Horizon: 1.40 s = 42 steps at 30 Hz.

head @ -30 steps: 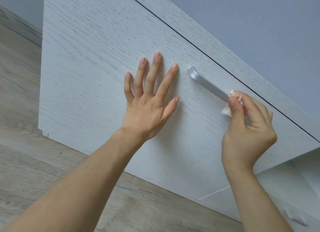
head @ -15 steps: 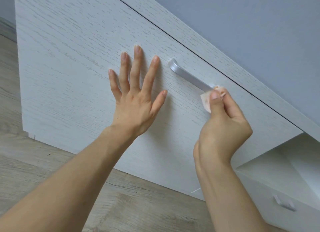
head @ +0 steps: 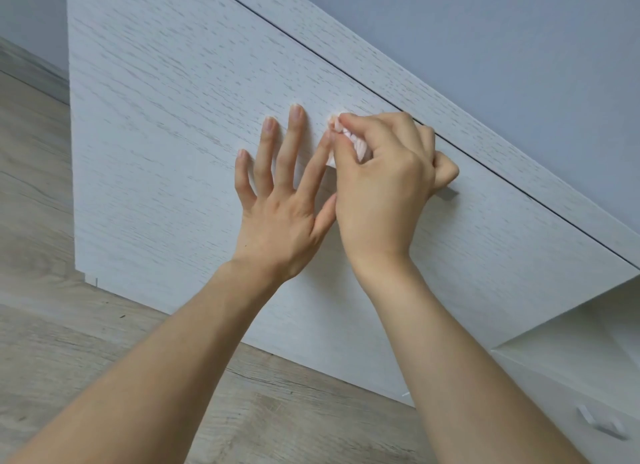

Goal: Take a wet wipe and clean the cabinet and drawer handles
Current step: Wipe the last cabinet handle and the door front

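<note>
My left hand lies flat with spread fingers on the pale wood-grain cabinet door. My right hand is closed around a crumpled white wet wipe, pressed over the left end of the metal handle. The handle is almost fully covered by that hand; only its right end shows under my little finger. The right thumb tip sits close to my left index finger.
A grey wall rises behind the cabinet. Light wood flooring runs below. At lower right a white drawer front with a small metal handle sits under an open white panel.
My right hand has slid the wipe leftward along the handle, from its right part to its left end, now next to my left fingers. The left hand stays flat on the door.
</note>
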### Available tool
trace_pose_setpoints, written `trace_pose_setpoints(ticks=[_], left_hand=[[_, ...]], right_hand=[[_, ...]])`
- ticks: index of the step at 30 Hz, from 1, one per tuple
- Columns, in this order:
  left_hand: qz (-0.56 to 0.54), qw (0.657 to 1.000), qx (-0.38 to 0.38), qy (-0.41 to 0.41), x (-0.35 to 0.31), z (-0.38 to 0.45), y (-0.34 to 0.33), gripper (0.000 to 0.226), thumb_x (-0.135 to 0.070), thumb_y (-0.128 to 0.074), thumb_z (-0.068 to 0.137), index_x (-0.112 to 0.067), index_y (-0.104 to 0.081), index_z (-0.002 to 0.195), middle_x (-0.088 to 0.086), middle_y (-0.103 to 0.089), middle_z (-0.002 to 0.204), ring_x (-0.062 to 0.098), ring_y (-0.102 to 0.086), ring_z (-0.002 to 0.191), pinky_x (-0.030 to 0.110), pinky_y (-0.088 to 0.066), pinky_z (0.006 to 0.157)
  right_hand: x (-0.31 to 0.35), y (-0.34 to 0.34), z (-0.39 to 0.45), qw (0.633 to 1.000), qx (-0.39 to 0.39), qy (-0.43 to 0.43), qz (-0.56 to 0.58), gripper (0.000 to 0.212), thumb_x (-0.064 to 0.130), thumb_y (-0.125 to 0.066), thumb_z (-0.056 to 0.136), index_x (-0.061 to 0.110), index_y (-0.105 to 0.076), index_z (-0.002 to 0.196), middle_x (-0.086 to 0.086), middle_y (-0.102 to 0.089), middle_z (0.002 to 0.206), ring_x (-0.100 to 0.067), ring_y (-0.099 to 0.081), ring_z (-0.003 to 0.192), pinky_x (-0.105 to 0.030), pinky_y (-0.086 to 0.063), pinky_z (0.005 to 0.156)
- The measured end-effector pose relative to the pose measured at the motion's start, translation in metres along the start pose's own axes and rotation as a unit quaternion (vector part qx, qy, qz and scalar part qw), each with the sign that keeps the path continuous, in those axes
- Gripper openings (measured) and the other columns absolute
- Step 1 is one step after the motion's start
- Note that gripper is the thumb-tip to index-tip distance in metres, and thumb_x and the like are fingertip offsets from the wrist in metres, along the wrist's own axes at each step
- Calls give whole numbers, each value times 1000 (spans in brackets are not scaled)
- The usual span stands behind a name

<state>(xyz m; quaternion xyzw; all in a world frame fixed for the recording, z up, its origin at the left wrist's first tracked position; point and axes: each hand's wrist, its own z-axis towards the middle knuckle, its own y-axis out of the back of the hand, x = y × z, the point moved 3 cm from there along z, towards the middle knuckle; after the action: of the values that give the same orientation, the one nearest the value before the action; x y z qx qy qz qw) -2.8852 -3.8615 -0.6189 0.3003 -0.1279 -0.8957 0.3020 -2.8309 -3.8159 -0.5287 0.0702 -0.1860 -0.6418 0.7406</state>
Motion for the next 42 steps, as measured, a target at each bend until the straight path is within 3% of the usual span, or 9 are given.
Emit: trace_pose_setpoints(ticks=[8,13,19,21,25,28,32,37,42], left_hand=[[20,999,-39,-21,0,0,-1,62,-48,-27,95,-21,-14,149,11,-9,153,31,-7,139,52,-6,108],[35,999,-37,-18,2,0,-3,62,-50,-27,96,-22,-18,150,11,-9,154,29,-7,140,47,1,109],[18,1000,-11,-12,1,0,-4,62,-48,-27,97,-20,-15,151,18,-12,156,33,-1,140,57,-5,109],[8,1000,-2,-4,-1,-1,-2,62,-47,-28,97,-19,-15,152,18,-9,157,33,1,141,60,-6,110],[-1,1000,13,6,-3,-1,1,62,-46,-28,98,-20,-14,152,18,-5,157,32,5,141,61,-5,111],[-9,1000,24,11,-3,-1,3,62,-47,-28,98,-22,-12,153,15,0,158,28,9,142,56,0,112],[-11,999,31,13,-3,-2,4,63,-48,-27,97,-23,-11,152,13,1,158,27,8,142,54,0,113],[-10,999,31,7,-2,-2,6,62,-48,-28,98,-24,-12,152,13,-1,158,28,6,143,52,0,112],[-17,999,42,18,-3,-3,5,64,-49,-28,97,-26,-7,153,11,4,159,26,9,143,54,1,113]], right_hand=[[-7,2,-5,995,-73,48,47,10,7,-74,76,14,-75,84,4,-72,83,-17,-61,82,-33,-41,79],[-6,11,-11,993,-119,10,20,11,13,-74,77,22,-75,83,14,-70,81,-3,-53,85,-34,-32,85],[-35,44,-25,988,-141,-49,33,18,10,-72,79,22,-70,91,15,-63,86,-11,-57,86,-49,-48,78],[-49,55,-28,985,-131,-100,55,22,6,-71,79,22,-69,93,12,-64,87,-10,-60,86,-47,-51,79],[-72,68,-29,941,-152,-256,162,20,2,-69,82,20,-71,90,4,-68,89,-8,-68,83,-22,-54,75],[-84,70,-23,896,-162,-353,217,15,3,-68,83,15,-72,90,-2,-72,92,-8,-69,85,-26,-56,80],[-77,61,-17,872,-124,-385,275,15,5,-66,86,13,-72,97,4,-73,87,-1,-69,76,-21,-56,77],[-68,53,-19,839,-134,-420,320,15,8,-63,90,6,-70,102,-1,-74,93,-3,-70,80,-23,-57,80],[-62,55,-21,833,-144,-431,315,14,7,-64,89,7,-71,101,3,-73,89,0,-70,74,-20,-57,78]])
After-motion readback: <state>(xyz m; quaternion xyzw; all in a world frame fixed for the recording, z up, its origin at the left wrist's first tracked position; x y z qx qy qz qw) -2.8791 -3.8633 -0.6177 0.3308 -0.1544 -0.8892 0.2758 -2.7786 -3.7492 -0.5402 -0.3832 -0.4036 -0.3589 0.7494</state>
